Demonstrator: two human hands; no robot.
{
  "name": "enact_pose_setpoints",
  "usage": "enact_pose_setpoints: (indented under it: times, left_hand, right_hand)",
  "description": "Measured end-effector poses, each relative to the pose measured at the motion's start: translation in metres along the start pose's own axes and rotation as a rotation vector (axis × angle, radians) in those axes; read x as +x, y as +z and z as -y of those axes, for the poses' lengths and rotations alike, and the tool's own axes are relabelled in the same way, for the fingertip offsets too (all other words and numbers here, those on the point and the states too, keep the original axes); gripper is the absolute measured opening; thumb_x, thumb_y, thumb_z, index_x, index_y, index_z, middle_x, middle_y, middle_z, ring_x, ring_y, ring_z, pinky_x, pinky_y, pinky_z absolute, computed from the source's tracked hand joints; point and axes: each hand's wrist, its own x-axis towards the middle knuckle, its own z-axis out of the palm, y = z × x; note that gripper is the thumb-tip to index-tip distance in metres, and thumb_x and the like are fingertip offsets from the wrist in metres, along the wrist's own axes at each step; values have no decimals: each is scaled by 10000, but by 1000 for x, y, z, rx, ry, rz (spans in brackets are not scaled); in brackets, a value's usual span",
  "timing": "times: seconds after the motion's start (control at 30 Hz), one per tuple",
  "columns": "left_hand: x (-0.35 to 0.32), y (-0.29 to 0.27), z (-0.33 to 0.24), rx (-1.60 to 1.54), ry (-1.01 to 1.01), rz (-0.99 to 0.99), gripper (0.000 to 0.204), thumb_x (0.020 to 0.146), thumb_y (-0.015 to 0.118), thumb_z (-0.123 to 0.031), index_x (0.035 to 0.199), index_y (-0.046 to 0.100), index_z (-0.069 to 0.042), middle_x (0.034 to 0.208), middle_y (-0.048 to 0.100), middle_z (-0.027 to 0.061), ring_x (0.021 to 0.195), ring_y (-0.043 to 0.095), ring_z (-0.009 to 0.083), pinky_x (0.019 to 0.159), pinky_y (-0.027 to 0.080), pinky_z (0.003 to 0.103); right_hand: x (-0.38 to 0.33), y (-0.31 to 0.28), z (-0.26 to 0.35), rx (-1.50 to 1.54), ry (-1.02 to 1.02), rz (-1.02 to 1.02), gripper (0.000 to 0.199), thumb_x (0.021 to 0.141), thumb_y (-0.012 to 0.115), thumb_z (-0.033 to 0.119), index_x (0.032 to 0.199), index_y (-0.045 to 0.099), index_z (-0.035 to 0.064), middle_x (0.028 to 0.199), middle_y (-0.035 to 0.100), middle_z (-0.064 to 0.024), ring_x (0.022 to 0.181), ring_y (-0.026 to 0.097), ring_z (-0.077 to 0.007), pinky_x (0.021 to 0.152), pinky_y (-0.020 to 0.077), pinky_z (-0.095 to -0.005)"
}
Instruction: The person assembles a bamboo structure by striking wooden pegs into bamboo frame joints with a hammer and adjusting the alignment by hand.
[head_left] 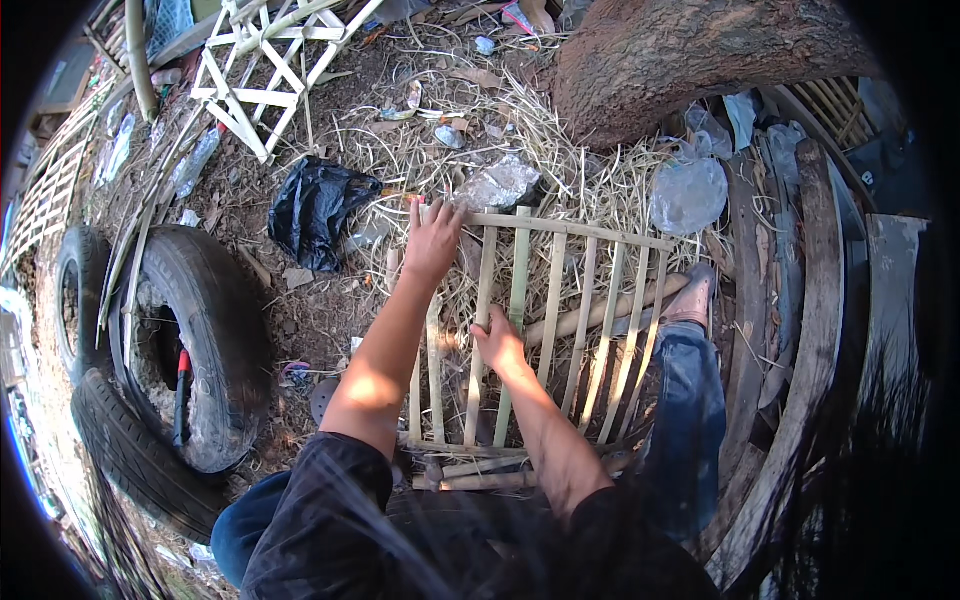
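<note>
Left hand (pixel 433 240) grips the bamboo frame's (pixel 560 320) far corner, right hand (pixel 498 340) clasps 1 slat (pixel 516 300); tyres (pixel 190 340) crowd left, planks (pixel 800 330) right.

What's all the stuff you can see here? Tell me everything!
bamboo frame: one, pale yellow-green slats, on the straw in the middle
straw: a heap, tan, under and beyond the frame
tree trunk: one, brown, top right
black bag: one, crumpled, left of the frame
tyres: at least three, black, far left
white lattice: one, top left
clear plastic bag: one, right of the straw
planks: several, grey-brown, right side
shoe: one, pinkish, on the frame's right edge
jeans leg: blue, lower right
left hand: on the frame's top left corner
right hand: gripping a slat
</note>
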Motion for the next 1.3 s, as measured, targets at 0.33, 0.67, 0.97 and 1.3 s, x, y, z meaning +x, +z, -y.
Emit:
enact_pose_setpoints:
  times: [0.33, 0.67, 0.97, 1.3]
  left_hand:
    - [-95, -19, -7, -449, -746, -103, 709, 725, 744, -239, 1339, 431, -70, 1309, 484, 147, 1291, 423, 332, 1047, 312, 502]
    - [-152, -15, -45, -483, -665, 256, 505, 747, 793, -345, 1095, 601, -35, 878, 697, 197, 853, 682, 381, 741, 544, 462]
    - [-160, 5, -50, -543, -618, 188, 440, 744, 802, -275, 1072, 625, -41, 812, 691, 146, 785, 681, 344, 697, 533, 446]
    - [-155, -3, -57, -607, -601, 274, 389, 786, 754, -258, 1071, 607, -37, 907, 690, 225, 856, 676, 400, 756, 542, 472]
  right_hand:
    - [4, 2, -6, -5, 16, -3, 542, 872, 677, 301, 1310, 472, 57, 1132, 652, -217, 1054, 629, -383, 904, 490, -452]
    - [3, 2, -6, -64, -5, -29, 672, 864, 679, 339, 1409, 407, 56, 1238, 611, -219, 1140, 596, -369, 966, 466, -436]
    - [2, 4, -9, -55, -7, -10, 719, 868, 672, 374, 1443, 369, 66, 1260, 591, -220, 1120, 607, -343, 966, 467, -424]
    - [7, 7, -13, -75, 5, 16, 720, 877, 671, 363, 1451, 355, 65, 1175, 632, -212, 1063, 631, -345, 938, 480, -429]
